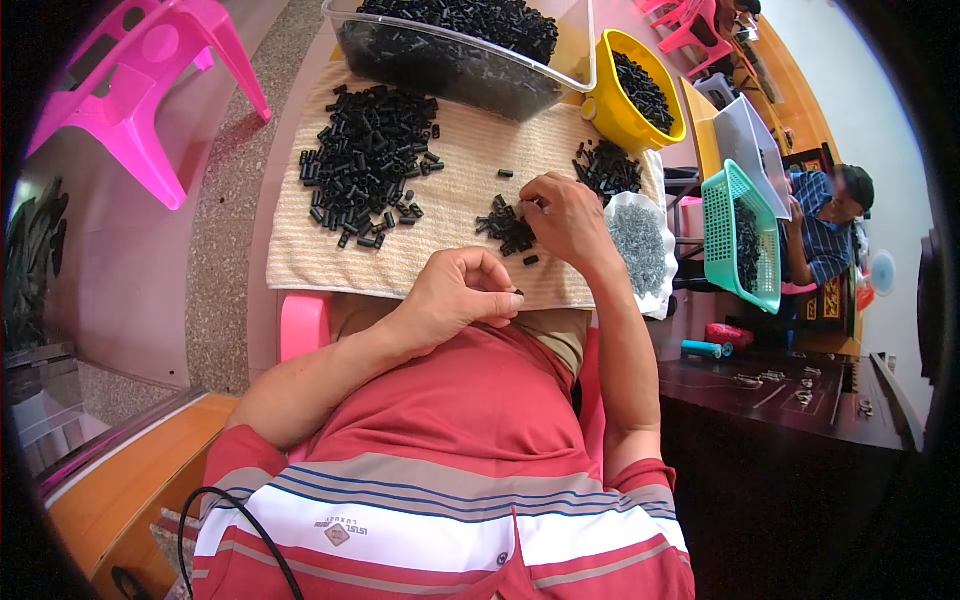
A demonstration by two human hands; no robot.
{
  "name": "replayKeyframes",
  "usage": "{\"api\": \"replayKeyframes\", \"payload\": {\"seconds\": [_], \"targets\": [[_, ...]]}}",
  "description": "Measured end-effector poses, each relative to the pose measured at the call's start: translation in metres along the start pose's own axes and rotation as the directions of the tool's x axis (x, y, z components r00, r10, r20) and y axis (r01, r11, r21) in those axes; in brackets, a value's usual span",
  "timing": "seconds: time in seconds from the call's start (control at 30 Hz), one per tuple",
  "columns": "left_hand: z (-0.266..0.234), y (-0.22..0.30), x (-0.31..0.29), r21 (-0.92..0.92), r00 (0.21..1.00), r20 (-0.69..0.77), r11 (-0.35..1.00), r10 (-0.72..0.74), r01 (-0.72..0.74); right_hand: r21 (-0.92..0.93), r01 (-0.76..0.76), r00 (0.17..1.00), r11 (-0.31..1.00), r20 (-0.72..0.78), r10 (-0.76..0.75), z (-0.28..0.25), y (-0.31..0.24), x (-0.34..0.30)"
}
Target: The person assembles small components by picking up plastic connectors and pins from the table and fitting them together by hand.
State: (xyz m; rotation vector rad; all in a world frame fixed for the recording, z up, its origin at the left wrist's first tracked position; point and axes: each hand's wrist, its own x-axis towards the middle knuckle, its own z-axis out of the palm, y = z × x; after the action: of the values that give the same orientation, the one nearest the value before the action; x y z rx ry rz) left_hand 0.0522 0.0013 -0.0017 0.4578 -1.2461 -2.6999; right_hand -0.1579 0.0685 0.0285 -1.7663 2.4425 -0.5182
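The person's left hand (452,296) is close to the lap, just past the near edge of a cream striped towel (455,222). Its thumb and forefinger are pinched together on a small black piece (519,293), of which only the end shows to me. The right hand (568,222) is farther forward, palm down, its fingers (537,190) curled narrowly over a little cluster of black pieces (507,228). I can't tell whether they grip one, since the knuckles block the view. One loose black cylinder (505,173) lies on the towel beyond that cluster, and another stray piece (530,260) lies on the near side.

Over to the left, a much bigger heap of black cylinders (365,165) spreads across the cloth. Behind it stands a clear plastic bin (572,45) filled with many more, and beside that a yellow tub (608,122) holding black parts too. A dark pile (608,170) sits in front of the tub, and nearest the right forearm is a white scalloped dish (658,303) of tiny clear or silvery bits (635,245).

Off to the right, a co-worker (832,225) in a dark cap sits behind a mint-green basket (722,245). A pink plastic stool (140,150) stands at far left.
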Motion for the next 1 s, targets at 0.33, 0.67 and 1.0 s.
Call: {"api": "replayKeyframes", "payload": {"seconds": [0.33, 0.67, 1.0], "targets": [[0.000, 0.001, 0.001, 0.015, 1.000, 0.005, 1.000, -0.011, 0.011, 0.173, 0.060, 0.992, 0.983, -0.124, -0.038, 0.000, 0.004, -0.003], [-0.001, -0.003, 0.000, 0.027, 0.999, -0.033, 0.999, 0.020, -0.019, 0.471, 0.079, 0.983, 0.879, -0.184, 0.010, -0.013, -0.013, -0.038], [-0.003, -0.006, 0.003, 0.018, 0.997, -0.050, 0.998, 0.064, -0.063, 0.733, -0.101, 0.992, 0.673, 0.026, 0.120, -0.006, -0.013, -0.084]]}}
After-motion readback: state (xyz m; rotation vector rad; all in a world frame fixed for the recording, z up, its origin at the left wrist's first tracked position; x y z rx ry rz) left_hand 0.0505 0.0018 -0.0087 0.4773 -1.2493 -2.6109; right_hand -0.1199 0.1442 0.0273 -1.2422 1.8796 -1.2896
